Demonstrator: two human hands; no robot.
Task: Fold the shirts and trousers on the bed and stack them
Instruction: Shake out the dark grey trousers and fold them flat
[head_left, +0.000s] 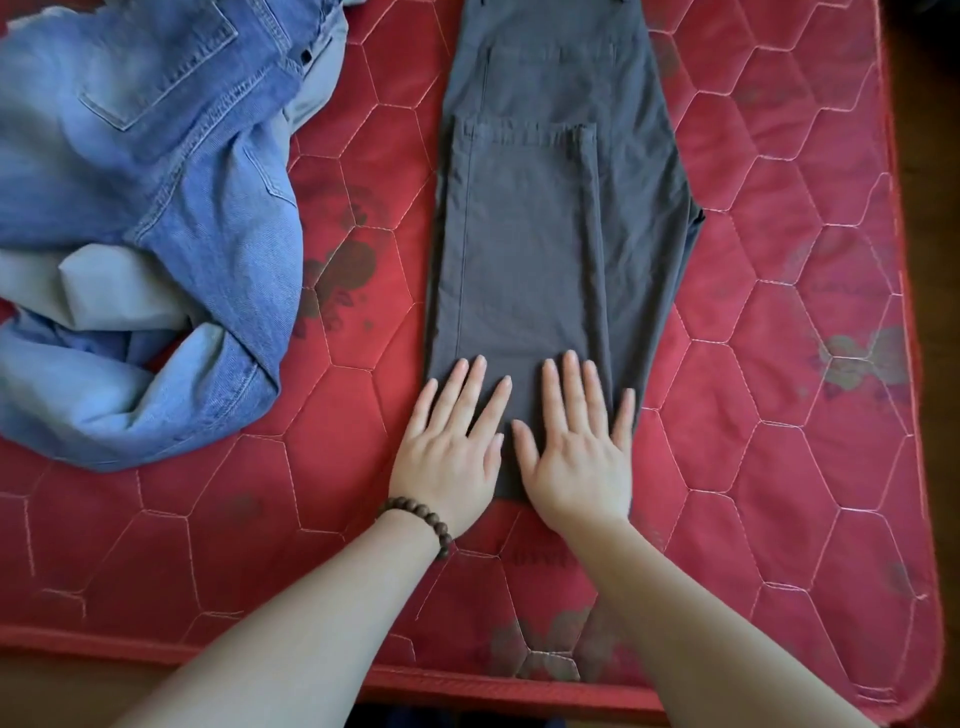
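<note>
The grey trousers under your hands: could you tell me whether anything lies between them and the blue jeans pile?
Nothing visible does. Both hands, left hand and right hand, press flat on the grey trousers; only bare red mattress separates them from the unfolded blue jeans on the left.

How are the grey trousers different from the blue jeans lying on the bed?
The grey trousers lie flat and folded lengthwise; the blue jeans sit crumpled in a heap. The left hand and right hand press flat on the trousers; nothing touches the jeans. Both rest on the red mattress.
</note>
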